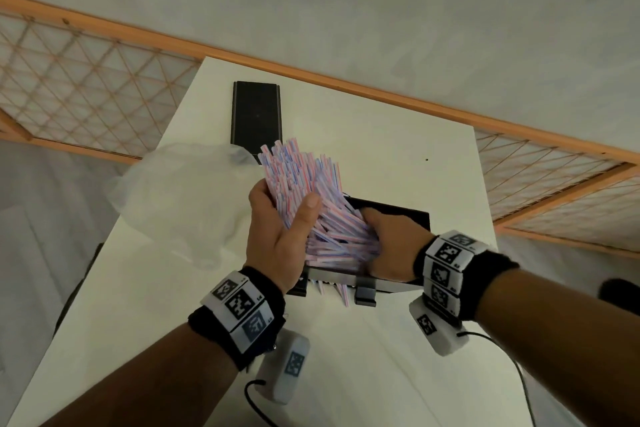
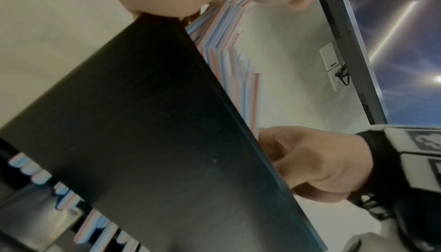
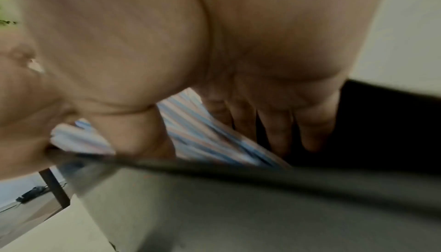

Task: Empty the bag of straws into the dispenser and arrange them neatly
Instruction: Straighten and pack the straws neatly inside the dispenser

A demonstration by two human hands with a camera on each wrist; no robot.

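A thick bundle of pink, blue and white striped straws (image 1: 304, 177) slants from upper left down into the black dispenser (image 1: 412, 215). My left hand (image 1: 285, 210) grips the bundle's middle, thumb in front and fingers behind. My right hand (image 1: 381, 236) reaches into the dispenser and clasps the bundle's lower ends. In the right wrist view the straws (image 3: 203, 133) pass between its thumb and its fingers (image 3: 279, 128). The left wrist view shows the dispenser's dark wall (image 2: 143, 124), the straws (image 2: 229, 48) above it and straw ends (image 2: 28, 165) poking out at the bottom slot.
The empty clear plastic bag (image 1: 180, 191) lies crumpled at the left of the white table (image 1: 381, 135). A flat black lid (image 1: 256, 114) rests behind the bundle. Wooden lattice screens (image 1: 86, 90) stand beyond the table's far edges.
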